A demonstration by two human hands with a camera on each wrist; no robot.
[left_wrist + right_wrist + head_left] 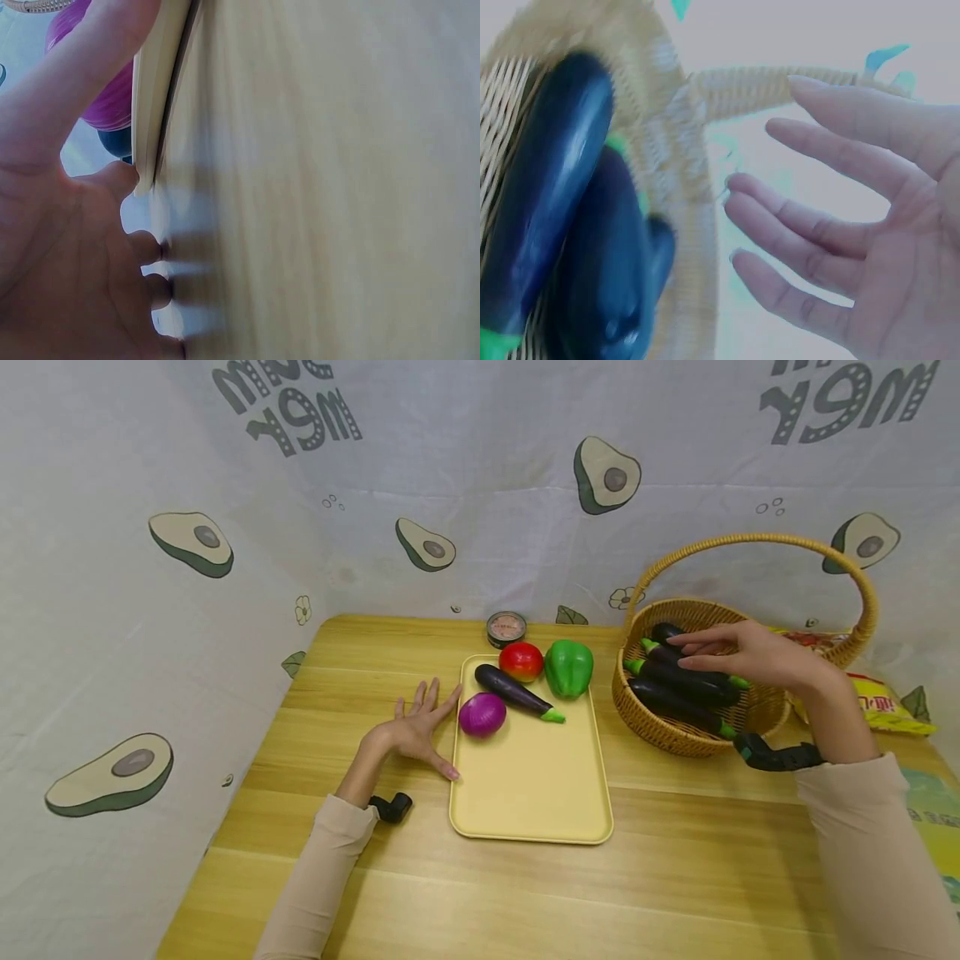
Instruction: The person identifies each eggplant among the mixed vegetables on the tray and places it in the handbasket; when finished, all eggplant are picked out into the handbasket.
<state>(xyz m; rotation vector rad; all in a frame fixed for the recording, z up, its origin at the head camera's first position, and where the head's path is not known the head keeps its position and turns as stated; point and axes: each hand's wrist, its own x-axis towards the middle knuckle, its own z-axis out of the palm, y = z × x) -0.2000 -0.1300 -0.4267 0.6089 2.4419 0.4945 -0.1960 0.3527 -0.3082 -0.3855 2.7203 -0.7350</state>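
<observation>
My left hand (412, 732) rests with spread fingers at the left edge of the yellow tray (532, 785), thumb and index finger at its rim. Next to it on the tray lies a purple onion (482, 715), with an eggplant (513, 691), a red tomato (521, 662) and a green bell pepper (568, 668) toward the back. Over the wicker basket (675, 737) hovers my right hand (757, 653), its fingers loosely extended and nothing in them. Several eggplants (551, 187) lie in the basket below it; the right wrist view shows a gap between them and the fingers.
The basket's tall handle (757, 539) arches behind my right hand. A round tin (506, 628) stands behind the tray near the back edge. Yellow snack packets (885, 706) lie right of the basket. A printed avocado curtain (487, 485) hangs behind the wooden table (375, 893).
</observation>
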